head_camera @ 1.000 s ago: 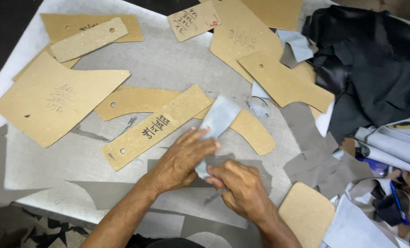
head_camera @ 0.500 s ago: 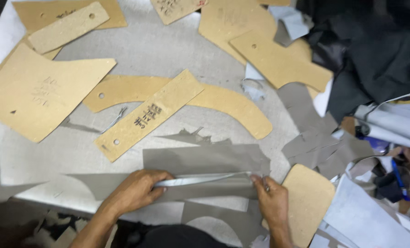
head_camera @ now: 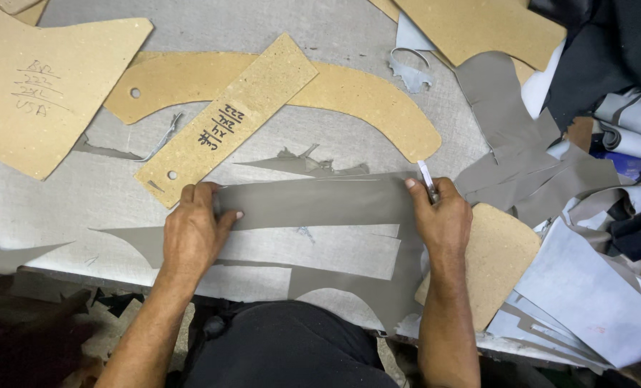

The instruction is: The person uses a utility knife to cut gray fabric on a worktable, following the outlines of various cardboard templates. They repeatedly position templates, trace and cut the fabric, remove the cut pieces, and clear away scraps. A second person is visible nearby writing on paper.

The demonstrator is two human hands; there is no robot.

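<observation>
A worker's left hand (head_camera: 195,230) and right hand (head_camera: 443,219) now hold a long grey leather strip (head_camera: 320,202) stretched flat across the middle of the frame, each hand pinching one end. A second ago both hands were bunched together at the centre over a small pale folded piece; half a second ago they had moved apart with the strip only a thin band between them. It has since been opened to full width, ready for laying out. The right fingers also close on a thin white tool (head_camera: 426,176). Above the strip lie a rectangular cardboard pattern (head_camera: 227,118) and a curved cardboard pattern (head_camera: 363,97). No containers are in view; grey offcuts (head_camera: 529,158) pile loosely at right.
</observation>
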